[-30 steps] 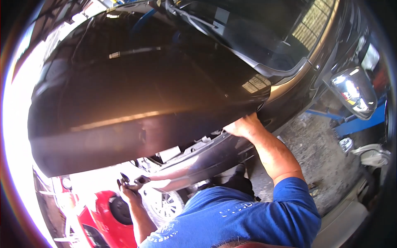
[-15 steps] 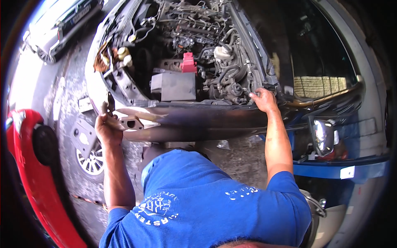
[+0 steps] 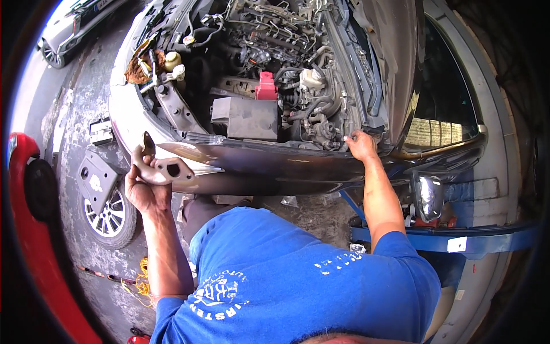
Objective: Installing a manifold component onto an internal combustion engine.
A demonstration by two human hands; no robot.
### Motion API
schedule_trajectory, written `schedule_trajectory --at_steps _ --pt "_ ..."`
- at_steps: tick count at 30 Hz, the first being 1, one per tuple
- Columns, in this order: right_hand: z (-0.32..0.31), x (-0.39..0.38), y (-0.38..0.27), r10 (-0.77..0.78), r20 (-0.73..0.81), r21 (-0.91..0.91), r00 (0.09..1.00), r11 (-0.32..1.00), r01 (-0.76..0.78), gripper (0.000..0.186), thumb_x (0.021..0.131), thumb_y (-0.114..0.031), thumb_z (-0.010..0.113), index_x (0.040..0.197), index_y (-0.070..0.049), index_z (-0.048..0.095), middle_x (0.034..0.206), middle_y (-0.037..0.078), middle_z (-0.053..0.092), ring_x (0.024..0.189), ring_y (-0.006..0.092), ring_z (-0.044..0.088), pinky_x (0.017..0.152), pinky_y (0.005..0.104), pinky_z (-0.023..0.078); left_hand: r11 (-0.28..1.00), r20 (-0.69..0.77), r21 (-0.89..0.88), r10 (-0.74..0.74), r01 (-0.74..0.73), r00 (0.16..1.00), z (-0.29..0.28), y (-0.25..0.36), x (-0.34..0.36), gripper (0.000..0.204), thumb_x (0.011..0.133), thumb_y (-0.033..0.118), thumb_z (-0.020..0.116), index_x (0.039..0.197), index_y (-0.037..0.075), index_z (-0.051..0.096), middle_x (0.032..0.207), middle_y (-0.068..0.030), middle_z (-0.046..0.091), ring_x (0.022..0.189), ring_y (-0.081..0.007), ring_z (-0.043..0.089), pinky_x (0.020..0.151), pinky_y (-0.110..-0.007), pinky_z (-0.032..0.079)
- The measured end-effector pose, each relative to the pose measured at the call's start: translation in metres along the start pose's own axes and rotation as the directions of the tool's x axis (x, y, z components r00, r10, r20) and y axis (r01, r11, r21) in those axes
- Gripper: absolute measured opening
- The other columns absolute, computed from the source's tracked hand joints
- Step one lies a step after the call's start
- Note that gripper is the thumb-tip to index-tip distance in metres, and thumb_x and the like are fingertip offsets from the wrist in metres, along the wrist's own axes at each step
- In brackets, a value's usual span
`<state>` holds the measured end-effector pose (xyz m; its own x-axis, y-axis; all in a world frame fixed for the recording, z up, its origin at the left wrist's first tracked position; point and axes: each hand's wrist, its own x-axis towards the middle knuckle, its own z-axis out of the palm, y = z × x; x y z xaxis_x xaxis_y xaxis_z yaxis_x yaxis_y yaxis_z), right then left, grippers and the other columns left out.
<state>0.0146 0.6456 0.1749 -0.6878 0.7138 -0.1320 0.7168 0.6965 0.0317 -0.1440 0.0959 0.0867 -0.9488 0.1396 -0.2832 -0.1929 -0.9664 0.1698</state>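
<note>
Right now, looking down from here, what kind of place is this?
Probably a car repair workshop: there's an exposed engine, an alloy wheel lying on the floor, and the left hand holding a flanged metal pipe.

Metal pipe piece (image 3: 152, 175), near left: pale silvery beige; opening dark. Fender (image 3: 258, 169): dark brown, with whitish glare toward the left. Box-shaped cover (image 3: 243, 119): dark grey. Small cover (image 3: 266, 87), just right of and beyond it: red. Reservoir (image 3: 312, 79), farther right: off-white. Rag (image 3: 134, 71), far left: rusty brown. Shirt (image 3: 338, 292), near: blue, with white print. Wheel (image 3: 109, 215), left: silver spokes, dark tyre. Flat plate (image 3: 93, 180), above the wheel: grey, with a white patch. Car panel (image 3: 43, 269), extreme left: red. Cord (image 3: 143, 281), near left: yellow-orange. Floor (image 3: 66, 241): grey, mottled whitish. Beam (image 3: 501, 241), right: blue. Side window (image 3: 441, 92), far right: dark, with a yellowish grid-patterned reflection.
</note>
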Motion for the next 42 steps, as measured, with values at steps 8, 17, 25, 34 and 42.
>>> schedule_trajectory --at_steps 8,17,25,34,42 --pt "0.003 0.004 -0.006 0.048 -0.017 -0.049 0.999 0.998 -0.048 0.051 0.086 -0.047 0.07 0.118 -0.008 0.068 0.117 0.021 0.068 0.113 0.0374 0.063 0.096 0.0461 0.049 0.971 0.265 0.222 0.032 -0.093 0.964 0.022 0.011 0.036 0.065 0.083 0.007 0.056 0.145 -0.002 0.038 0.117 -0.0131 0.057 0.104 -0.0228 0.058 0.098 -0.04 0.048" --pt "0.002 0.001 -0.091 -0.067 0.099 -0.042 0.993 0.997 0.072 0.054 0.085 -0.043 0.072 0.117 -0.001 0.067 0.108 0.022 0.07 0.105 0.0356 0.067 0.092 0.0422 0.051 0.904 0.181 0.408 0.056 -0.127 0.982 0.034 0.012 0.134 0.092 0.087 -0.005 0.061 0.159 0.007 0.004 0.121 -0.0146 0.059 0.103 -0.0242 0.063 0.096 -0.036 0.051" --pt "0.004 -0.027 -0.187 -0.181 0.257 0.051 0.949 0.983 0.174 0.05 0.086 -0.037 0.074 0.116 0.002 0.066 0.088 0.015 0.07 0.084 0.029 0.069 0.08 0.0382 0.054 0.978 0.083 0.189 -0.11 0.093 0.99 0.018 -0.012 0.186 0.059 0.087 -0.002 0.069 0.138 0.001 0.039 0.115 -0.0137 0.063 0.096 -0.0214 0.064 0.089 -0.037 0.055" --pt "0.019 -0.032 -0.272 -0.416 0.209 0.432 0.885 0.851 0.299 0.054 0.082 -0.024 0.08 0.125 0.0 0.059 0.107 0.011 0.062 0.091 0.0187 0.061 0.075 0.031 0.052 0.839 0.127 -0.087 -0.525 0.537 0.842 0.022 -0.071 0.204 0.029 0.087 0.007 0.066 0.112 0.005 0.053 0.094 -0.011 0.066 0.087 -0.0237 0.064 0.088 -0.04 0.053" --pt "0.04 -0.02 -0.328 -0.541 0.24 0.854 0.806 0.513 0.09 0.082 0.08 -0.023 0.085 0.145 -0.002 0.039 0.127 0.012 0.058 0.111 0.0176 0.058 0.093 0.0355 0.049 0.654 0.216 -0.135 -0.714 0.744 0.666 0.031 -0.115 0.197 0.025 0.088 0.014 0.066 0.109 0.006 0.054 0.1 -0.0105 0.066 0.106 -0.0273 0.062 0.099 -0.046 0.049"
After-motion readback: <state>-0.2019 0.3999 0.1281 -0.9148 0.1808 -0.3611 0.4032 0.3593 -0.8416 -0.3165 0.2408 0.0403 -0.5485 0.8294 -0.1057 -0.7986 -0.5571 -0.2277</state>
